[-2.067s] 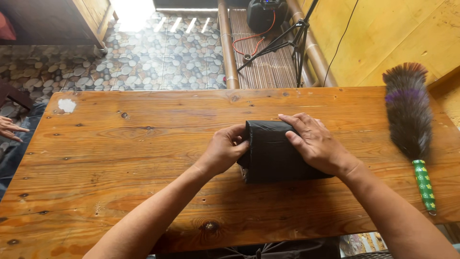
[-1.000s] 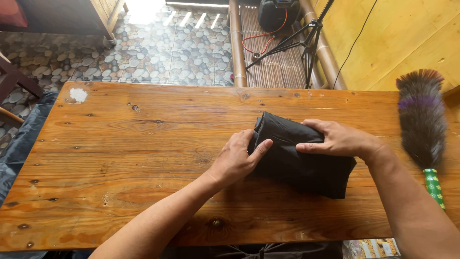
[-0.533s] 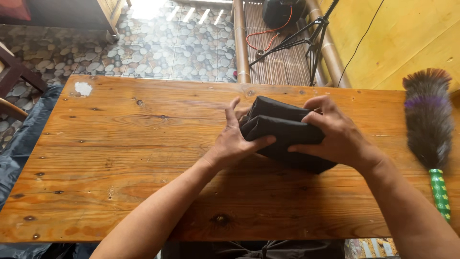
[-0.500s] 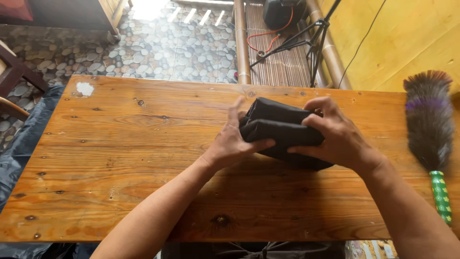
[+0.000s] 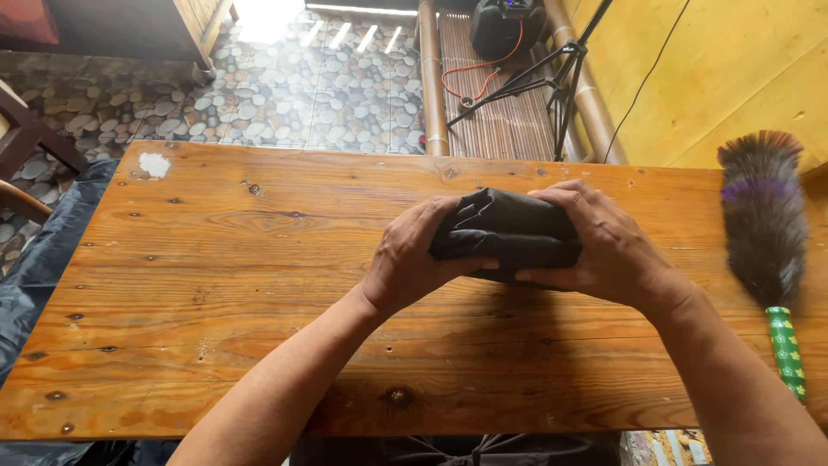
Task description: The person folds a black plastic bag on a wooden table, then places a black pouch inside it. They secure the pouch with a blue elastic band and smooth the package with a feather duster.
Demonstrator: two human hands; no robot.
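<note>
A folded bundle of black cloth (image 5: 509,231) rests on the wooden table (image 5: 216,285), a little right of its middle. My left hand (image 5: 412,259) grips the bundle's left end, fingers curled over the top and thumb under the near edge. My right hand (image 5: 604,246) wraps over the right end, fingers spread across the top and thumb along the near side. Both hands press the cloth into a compact roll.
A feather duster (image 5: 763,233) with a green handle lies along the table's right edge. Beyond the far edge are a pebble-pattern floor, bamboo poles (image 5: 431,78), a black tripod (image 5: 552,78) and a black speaker (image 5: 509,24). Dark fabric (image 5: 34,259) hangs at the left.
The flat black cloth has been folded and rolled into a smaller, thicker bundle. Both hands have closed in on its two ends.
</note>
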